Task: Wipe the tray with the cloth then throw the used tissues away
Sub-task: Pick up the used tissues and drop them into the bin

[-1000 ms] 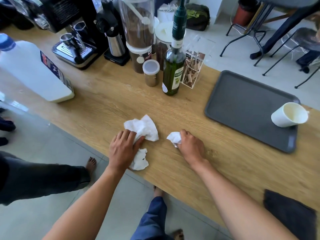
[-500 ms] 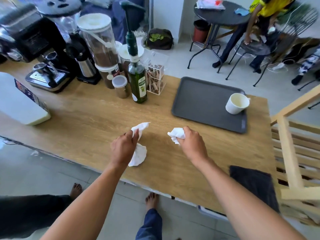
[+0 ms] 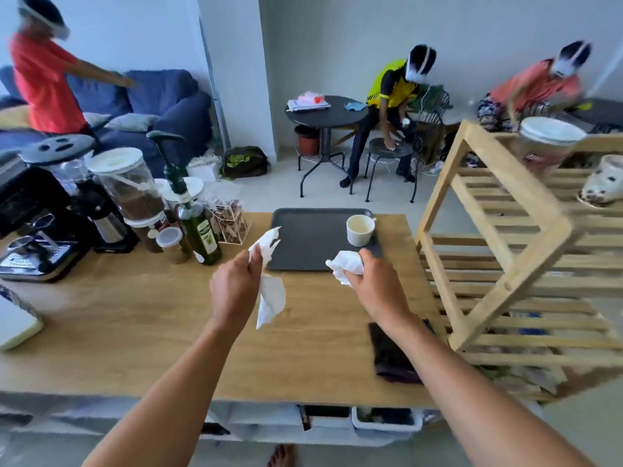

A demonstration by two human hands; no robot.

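My left hand (image 3: 234, 286) grips white used tissues (image 3: 271, 296), lifted off the wooden table; one end sticks up past my fingers and the rest hangs down. A crumpled white tissue (image 3: 345, 264) sits in my right hand (image 3: 377, 284), held above the table near the front edge of the dark grey tray (image 3: 303, 244). On the tray's right side stands a white cup (image 3: 360, 229). The dark cloth (image 3: 391, 353) lies flat on the table near its front right corner, partly under my right forearm.
A green bottle (image 3: 199, 230), jars of coffee (image 3: 129, 192) and a coffee machine (image 3: 32, 224) crowd the table's back left. A wooden slatted shelf (image 3: 512, 261) stands close on the right. Three people are in the room behind, with a round black table (image 3: 325, 112).
Both hands have lifted the tissues off the table and risen. The view has tilted up, showing the room and the shelf.
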